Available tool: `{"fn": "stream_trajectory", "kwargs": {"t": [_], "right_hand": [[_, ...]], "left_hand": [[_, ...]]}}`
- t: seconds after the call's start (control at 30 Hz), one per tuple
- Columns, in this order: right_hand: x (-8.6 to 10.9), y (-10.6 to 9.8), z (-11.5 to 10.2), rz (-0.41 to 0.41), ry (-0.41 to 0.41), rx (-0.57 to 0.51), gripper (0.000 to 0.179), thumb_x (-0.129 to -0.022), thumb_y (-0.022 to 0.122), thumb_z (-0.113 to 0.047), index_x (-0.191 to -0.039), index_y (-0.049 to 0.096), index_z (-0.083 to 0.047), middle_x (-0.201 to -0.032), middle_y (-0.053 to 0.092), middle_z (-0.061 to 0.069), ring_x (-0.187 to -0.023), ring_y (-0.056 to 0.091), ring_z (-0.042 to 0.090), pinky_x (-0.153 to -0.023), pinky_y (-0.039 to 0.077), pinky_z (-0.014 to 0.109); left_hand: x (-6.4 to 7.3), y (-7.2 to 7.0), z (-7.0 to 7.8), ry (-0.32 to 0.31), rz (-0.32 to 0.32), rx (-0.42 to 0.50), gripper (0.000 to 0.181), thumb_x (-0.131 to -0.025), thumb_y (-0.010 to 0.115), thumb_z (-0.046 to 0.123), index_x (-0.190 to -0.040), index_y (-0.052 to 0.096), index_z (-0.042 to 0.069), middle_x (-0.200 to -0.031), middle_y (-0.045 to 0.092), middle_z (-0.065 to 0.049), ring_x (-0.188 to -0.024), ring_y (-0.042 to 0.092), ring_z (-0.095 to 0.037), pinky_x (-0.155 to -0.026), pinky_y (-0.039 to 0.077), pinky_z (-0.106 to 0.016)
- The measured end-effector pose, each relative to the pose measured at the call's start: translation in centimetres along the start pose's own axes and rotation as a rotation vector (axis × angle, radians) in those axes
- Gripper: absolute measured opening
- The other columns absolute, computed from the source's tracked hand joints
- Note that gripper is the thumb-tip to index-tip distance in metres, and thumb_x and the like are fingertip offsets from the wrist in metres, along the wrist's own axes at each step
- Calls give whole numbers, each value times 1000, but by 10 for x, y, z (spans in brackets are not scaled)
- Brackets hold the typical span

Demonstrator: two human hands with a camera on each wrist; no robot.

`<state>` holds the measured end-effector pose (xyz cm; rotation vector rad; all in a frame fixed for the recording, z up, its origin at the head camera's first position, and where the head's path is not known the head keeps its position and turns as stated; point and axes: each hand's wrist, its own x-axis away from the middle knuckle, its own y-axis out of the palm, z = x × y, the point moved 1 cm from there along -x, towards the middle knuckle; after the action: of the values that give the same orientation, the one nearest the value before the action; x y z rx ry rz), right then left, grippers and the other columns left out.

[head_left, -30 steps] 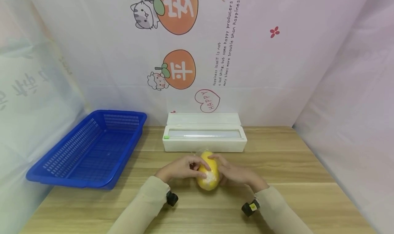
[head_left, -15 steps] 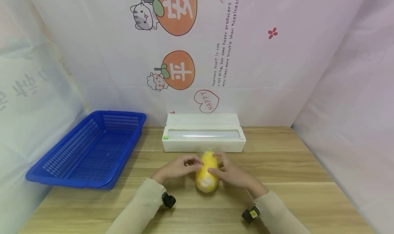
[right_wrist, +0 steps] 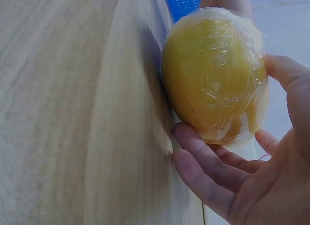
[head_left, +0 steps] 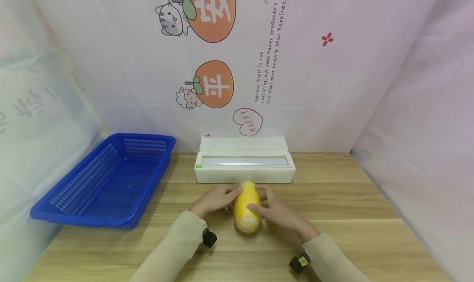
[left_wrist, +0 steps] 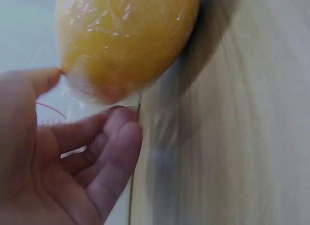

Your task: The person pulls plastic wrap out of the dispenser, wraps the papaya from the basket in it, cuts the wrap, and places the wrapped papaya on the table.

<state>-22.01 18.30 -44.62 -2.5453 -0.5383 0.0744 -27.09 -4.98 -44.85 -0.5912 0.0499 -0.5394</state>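
Note:
A yellow, oblong fruit (head_left: 247, 212) wrapped in clear plastic film stands between both hands, its narrower end pointing to the back. My left hand (head_left: 215, 199) holds the far left side, with the thumb against the film and the other fingers bent below, as the left wrist view shows. From the right, my right hand (head_left: 279, 212) grips the fruit, thumb laid across its front and fingers around the far side. In the right wrist view the film (right_wrist: 223, 65) looks creased and shiny, and the fingertips of the right hand (right_wrist: 271, 181) lie under the fruit close over the table.
Right behind the fruit is a long white box (head_left: 244, 175), its lid (head_left: 244, 143) raised, with a green tab at its left end. A blue plastic basket (head_left: 148, 199) stands at the left on the wooden table (head_left: 333, 191). White printed cloth encloses the back and sides.
The left hand's thumb has moved from the front of the fruit to its upper left. The right thumb has come onto the front. The fruit has turned and now shows more of its length.

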Motion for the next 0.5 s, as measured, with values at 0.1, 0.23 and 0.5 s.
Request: {"fn": "stream_trajectory", "kwargs": {"t": [0.1,0.23,0.5], "right_hand": [[0,-1,-1,-1,-9,9,77,-94,66,-50,-153,26,-21,-137,49,19,-115,57,34,-86,54,50],[2,-2,-2,-6,-23,14,76,-94,67,-49,-152,27,-22,-138,49,18,-120,55,37,-93,49,60],[3,-5,-2,-58,-37,0,77,-94,67,-47,-153,25,-20,-144,45,22,-122,55,39,-96,46,62]], "left_hand": [[-6,1,3,-1,-37,9,55,-98,41,68,-109,71,23,-85,67,-5,-78,60,-23,-73,51,-40],[-20,2,1,-1,-84,67,57,-96,45,68,-106,71,19,-89,66,-3,-86,59,-20,-82,47,-39],[-32,3,-2,-24,-71,189,46,-93,64,54,-100,68,9,-89,66,-7,-81,57,-20,-76,47,-34]]}}
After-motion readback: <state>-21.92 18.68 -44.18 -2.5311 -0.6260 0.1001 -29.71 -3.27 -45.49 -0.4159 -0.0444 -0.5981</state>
